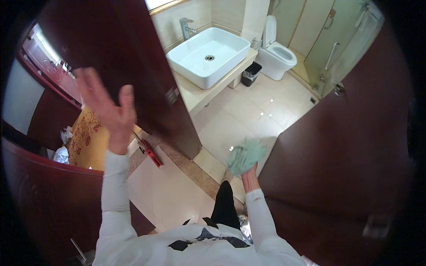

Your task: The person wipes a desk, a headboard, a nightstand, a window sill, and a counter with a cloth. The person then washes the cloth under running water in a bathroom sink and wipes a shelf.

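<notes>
My left hand (110,108) is raised at the left with its fingers stretched out and nothing in it. Behind it stands a dark red wooden door frame (155,88); I cannot tell whether the hand touches the wood. A crumpled pale green cloth (246,156) is in my right hand (250,176), low in the doorway and left of the dark wooden door (337,150). The cloth hides most of that hand's fingers.
Beyond the doorway are a white basin (217,66) on a counter, a black waste bin (251,73), a toilet (277,57) with its lid up, and a glass shower partition (317,40). A red long-shaped object (151,154) lies on the tiles. Patterned carpet (86,142) shows left.
</notes>
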`<state>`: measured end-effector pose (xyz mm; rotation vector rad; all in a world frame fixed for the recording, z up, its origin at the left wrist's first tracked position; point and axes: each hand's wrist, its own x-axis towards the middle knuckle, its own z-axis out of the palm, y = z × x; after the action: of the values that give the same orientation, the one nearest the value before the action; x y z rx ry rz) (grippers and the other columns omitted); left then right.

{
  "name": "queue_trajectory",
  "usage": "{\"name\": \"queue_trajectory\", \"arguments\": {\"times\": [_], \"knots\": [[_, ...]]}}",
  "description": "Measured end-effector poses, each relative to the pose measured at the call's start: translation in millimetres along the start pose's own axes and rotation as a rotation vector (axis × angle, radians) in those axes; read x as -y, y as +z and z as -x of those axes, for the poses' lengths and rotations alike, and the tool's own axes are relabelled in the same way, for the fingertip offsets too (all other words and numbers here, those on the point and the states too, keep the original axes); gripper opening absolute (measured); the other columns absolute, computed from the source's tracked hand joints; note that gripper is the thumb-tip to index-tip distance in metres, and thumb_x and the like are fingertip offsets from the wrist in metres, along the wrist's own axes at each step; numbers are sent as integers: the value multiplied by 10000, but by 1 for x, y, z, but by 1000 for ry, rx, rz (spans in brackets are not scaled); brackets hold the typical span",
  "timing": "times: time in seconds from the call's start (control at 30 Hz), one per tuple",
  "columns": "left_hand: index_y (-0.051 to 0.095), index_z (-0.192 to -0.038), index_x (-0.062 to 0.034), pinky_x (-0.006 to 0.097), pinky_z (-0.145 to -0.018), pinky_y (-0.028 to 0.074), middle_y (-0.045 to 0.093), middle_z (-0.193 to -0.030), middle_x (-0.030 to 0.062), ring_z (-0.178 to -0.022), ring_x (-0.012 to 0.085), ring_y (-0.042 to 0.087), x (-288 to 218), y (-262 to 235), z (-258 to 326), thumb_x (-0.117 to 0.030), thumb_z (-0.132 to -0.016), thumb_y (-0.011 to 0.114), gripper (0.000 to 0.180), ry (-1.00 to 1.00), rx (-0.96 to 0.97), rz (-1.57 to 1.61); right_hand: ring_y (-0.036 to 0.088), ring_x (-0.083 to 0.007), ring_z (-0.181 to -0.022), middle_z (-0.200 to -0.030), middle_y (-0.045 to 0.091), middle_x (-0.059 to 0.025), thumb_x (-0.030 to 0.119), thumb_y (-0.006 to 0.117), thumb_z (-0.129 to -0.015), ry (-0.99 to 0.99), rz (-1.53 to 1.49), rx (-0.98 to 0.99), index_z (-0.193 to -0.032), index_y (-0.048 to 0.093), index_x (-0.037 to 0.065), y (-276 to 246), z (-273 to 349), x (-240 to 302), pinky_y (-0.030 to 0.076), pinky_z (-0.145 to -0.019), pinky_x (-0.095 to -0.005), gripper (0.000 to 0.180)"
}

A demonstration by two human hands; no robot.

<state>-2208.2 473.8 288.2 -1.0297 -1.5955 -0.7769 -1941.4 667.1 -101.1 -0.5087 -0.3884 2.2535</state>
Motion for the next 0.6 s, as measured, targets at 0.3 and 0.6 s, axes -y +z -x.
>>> {"name": "queue_trajectory", "arguments": {"times": [0.3, 0.6], "knots": [[229, -1466, -31, 537, -1118, 59, 115, -1528, 216, -1402, 381, 55, 6, 84, -12, -426, -951, 449, 685, 267, 174, -815, 540, -281, -1082, -1209, 548, -151, 206, 482, -946, -287, 510, -95, -1244, 467, 29, 109, -401, 16, 444, -926, -378, 347], [214, -1454, 4, 502, -1096, 161, 158, -1503, 207, -1386, 344, 131, 22, 106, -10, -463, -978, 348, 680, 330, 234, -1002, 323, -301, -1307, -1383, 349, -169, 186, 540, -926, -344, 782, -314, -1364, 345, -27, 134, -353, -152, 225, -1092, -404, 525]]}}
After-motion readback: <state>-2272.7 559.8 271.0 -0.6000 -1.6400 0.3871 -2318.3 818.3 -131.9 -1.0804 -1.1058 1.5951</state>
